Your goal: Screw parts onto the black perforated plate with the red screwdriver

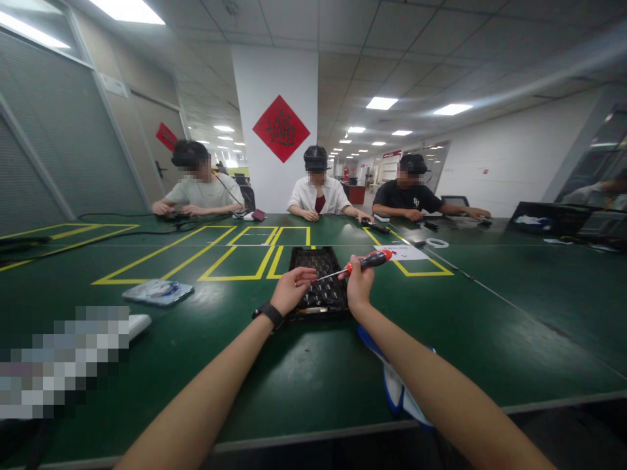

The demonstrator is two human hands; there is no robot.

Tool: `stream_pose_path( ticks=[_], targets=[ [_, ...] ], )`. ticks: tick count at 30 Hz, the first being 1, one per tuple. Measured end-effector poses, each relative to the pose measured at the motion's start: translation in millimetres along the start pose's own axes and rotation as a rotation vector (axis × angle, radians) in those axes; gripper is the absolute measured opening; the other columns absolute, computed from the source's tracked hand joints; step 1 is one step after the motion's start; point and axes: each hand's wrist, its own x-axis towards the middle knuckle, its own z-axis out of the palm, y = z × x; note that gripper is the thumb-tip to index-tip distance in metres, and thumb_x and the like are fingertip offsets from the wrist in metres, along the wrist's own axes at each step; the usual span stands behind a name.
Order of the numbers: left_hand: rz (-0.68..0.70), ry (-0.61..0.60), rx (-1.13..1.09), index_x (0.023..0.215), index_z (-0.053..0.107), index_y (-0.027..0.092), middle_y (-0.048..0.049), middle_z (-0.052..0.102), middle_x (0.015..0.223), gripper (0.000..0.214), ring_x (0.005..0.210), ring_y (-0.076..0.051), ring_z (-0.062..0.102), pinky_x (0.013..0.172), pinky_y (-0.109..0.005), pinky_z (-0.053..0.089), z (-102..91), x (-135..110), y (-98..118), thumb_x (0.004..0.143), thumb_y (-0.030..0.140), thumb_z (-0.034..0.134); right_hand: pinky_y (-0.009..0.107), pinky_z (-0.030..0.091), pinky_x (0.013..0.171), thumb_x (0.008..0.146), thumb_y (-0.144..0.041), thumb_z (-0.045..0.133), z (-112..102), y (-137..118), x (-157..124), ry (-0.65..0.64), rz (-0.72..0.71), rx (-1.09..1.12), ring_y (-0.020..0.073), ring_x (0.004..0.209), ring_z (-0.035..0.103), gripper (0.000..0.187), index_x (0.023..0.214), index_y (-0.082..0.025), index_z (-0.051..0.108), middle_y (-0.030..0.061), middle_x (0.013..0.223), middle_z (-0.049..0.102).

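My right hand [359, 285] grips a screwdriver [365, 262] with a red and black handle, its thin shaft pointing left. The fingers of my left hand [292, 289] are pinched together at the shaft's tip; what they hold is too small to make out. Both hands hover over a black compartment tray [317, 264] lying on the green table [490, 326]. A black band sits on my left wrist.
Yellow tape rectangles mark the table. A flat blue-white packet [157, 291] lies at left, a blue-white object [396, 385] under my right forearm, a white tape ring [437, 243] at right. Three people with headsets sit along the far edge.
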Motion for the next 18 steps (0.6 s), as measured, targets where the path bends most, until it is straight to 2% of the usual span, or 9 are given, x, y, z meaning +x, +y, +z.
stream_pose_path(
  ticks=[8, 14, 18],
  targets=[
    [0.004, -0.001, -0.002, 0.098, 0.06, 0.012, -0.0102, 0.068, 0.093, 0.034, 0.089, -0.018, 0.064, 0.08, -0.033, 0.049, 0.2, 0.1, 0.9, 0.066, 0.005, 0.052, 0.02, 0.041, 0.045, 0.073, -0.044, 0.055, 0.1, 0.6, 0.1, -0.066, 0.018, 0.0, 0.0073, 0.039, 0.05, 0.027, 0.076, -0.018, 0.046, -0.0062, 0.055, 0.054],
    [-0.02, -0.015, -0.004, 0.097, 0.061, 0.012, -0.0101, 0.068, 0.093, 0.04, 0.087, -0.019, 0.064, 0.08, -0.035, 0.049, -0.8, 0.0, 1.7, 0.061, -0.001, 0.046, 0.021, 0.046, 0.055, 0.072, -0.037, 0.059, 6.4, -7.3, -5.3, -0.305, 0.014, 0.002, 0.0084, 0.049, 0.056, 0.025, 0.084, -0.018, 0.047, -0.0036, 0.062, 0.062],
    [0.001, -0.011, -0.001, 0.095, 0.062, 0.012, -0.0089, 0.068, 0.091, 0.042, 0.085, -0.018, 0.065, 0.081, -0.035, 0.049, -0.5, 0.5, 0.3, 0.059, -0.002, 0.045, 0.021, 0.048, 0.056, 0.073, -0.037, 0.058, 8.4, -9.0, -8.6, -0.365, 0.039, 0.004, 0.0081, 0.047, 0.056, 0.024, 0.086, -0.019, 0.047, -0.0044, 0.061, 0.062]
  ],
)
